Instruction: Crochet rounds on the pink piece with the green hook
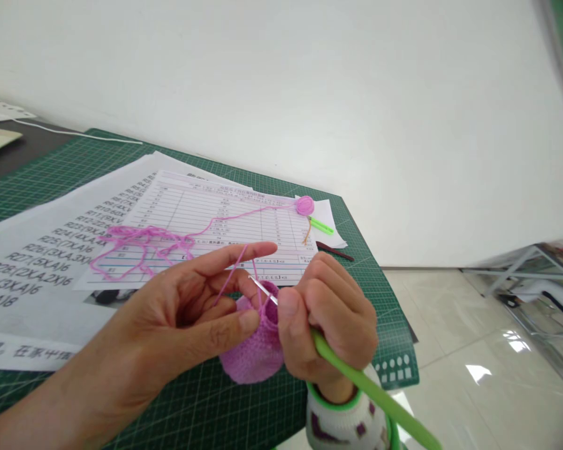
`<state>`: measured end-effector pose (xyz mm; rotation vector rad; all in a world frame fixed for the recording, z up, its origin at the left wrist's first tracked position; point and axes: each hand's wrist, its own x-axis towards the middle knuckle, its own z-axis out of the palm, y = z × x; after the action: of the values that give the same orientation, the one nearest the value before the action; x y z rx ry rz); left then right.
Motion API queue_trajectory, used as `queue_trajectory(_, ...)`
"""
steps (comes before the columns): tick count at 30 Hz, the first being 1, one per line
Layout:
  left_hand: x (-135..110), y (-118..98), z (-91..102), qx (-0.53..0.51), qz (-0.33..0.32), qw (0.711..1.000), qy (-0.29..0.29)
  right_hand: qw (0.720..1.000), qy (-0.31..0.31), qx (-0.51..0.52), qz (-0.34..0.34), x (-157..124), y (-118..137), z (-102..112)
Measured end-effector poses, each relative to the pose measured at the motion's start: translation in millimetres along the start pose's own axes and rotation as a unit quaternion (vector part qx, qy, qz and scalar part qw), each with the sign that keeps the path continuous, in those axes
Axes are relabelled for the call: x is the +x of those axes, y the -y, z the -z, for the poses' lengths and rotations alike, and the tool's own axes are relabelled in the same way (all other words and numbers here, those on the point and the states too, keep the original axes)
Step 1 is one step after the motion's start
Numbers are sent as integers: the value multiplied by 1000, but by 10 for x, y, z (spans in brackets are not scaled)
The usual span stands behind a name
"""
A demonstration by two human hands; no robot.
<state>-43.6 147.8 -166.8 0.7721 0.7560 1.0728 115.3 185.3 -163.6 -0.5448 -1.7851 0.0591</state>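
Observation:
A rounded pink crochet piece (251,356) hangs between my hands, its open rim facing up and to the right. My left hand (182,306) pinches that rim between thumb and fingers, and its index finger stretches out with pink yarn looped over it. In my right hand (331,315) is a crochet hook (370,384) with a thick green handle. The hook's silver tip reaches left to the yarn at the piece's rim. Loose pink yarn (145,240) lies tangled on the papers, and a strand runs from it to a small pink yarn ball (304,205).
Printed sheets (192,200) cover much of the green cutting mat (356,275). Behind the right hand lie a bright green-handled tool (321,225) and a dark thin stick (335,251). A white wall stands behind the table; a metal-framed rack (520,269) is on the tiled floor at right.

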Motion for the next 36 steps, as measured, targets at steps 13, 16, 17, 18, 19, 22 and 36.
queue_trajectory(13,-17,6,-2,84,-72,992,-66,998,14,66,-14,16,-11,-40)
queue_trajectory(16,-23,2,5,94,-72,992,-55,998,26,62,13,23,-40,-50)
queue_trajectory(17,-23,1,6,94,-76,992,-49,997,33,58,24,25,-49,-53)
queue_trajectory(18,-24,1,8,94,-76,992,-44,997,37,54,35,26,-56,-54)
queue_trajectory(19,-25,2,10,92,-77,992,-40,997,35,49,41,28,-60,-54)
queue_trajectory(22,-22,4,14,84,-68,993,-45,999,14,45,28,28,-41,-30)
queue_trajectory(36,-18,-20,49,97,-58,993,-39,987,67,115,-90,51,-3,83)
